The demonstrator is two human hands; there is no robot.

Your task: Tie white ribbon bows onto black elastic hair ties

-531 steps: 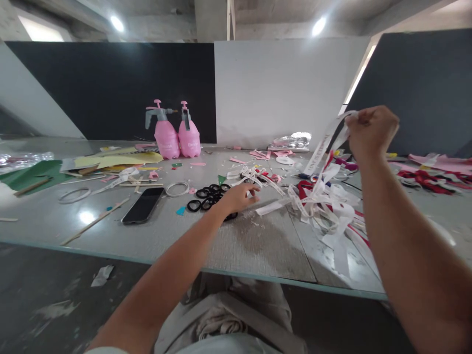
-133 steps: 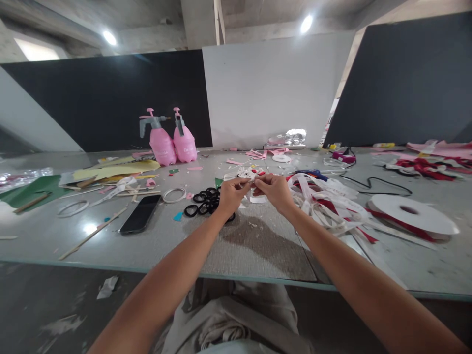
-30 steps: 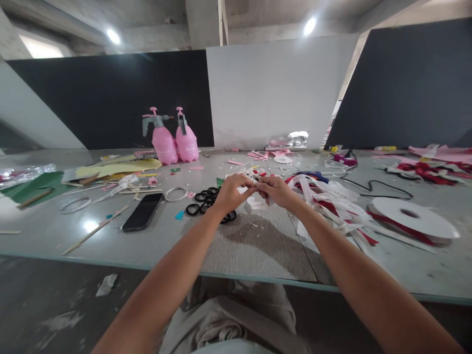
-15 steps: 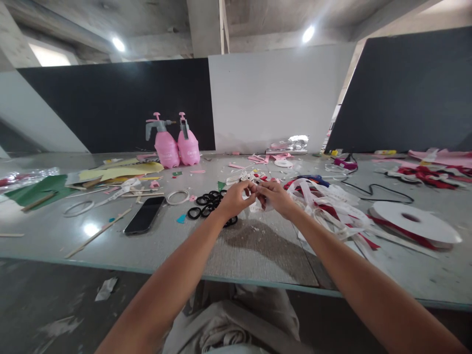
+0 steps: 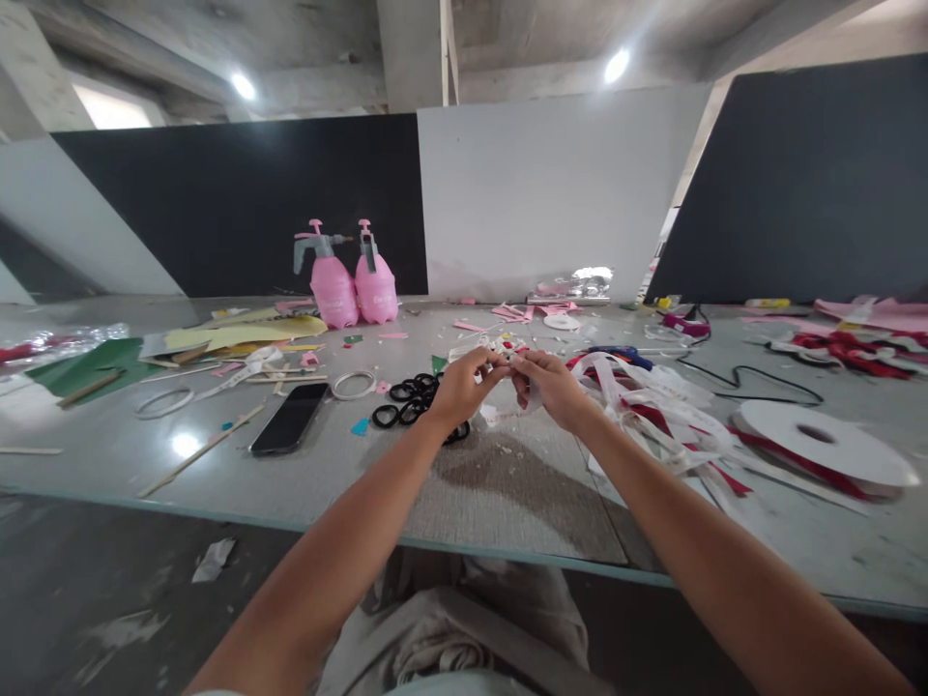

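Now, as a second ago, both hands meet above the table (image 5: pixel 507 493) | left hand (image 5: pixel 464 387) and right hand (image 5: pixel 555 387) pinch one short white ribbon piece (image 5: pixel 507 360) between fingertips | black rings (image 5: pixel 410 401) beside left wrist | ribbon heap (image 5: pixel 652 406) at right, untouched.

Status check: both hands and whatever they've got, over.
Left hand and right hand together above the table, both pinching a small white ribbon piece. Black rings just left, ribbon tangle right. Nothing blocking.
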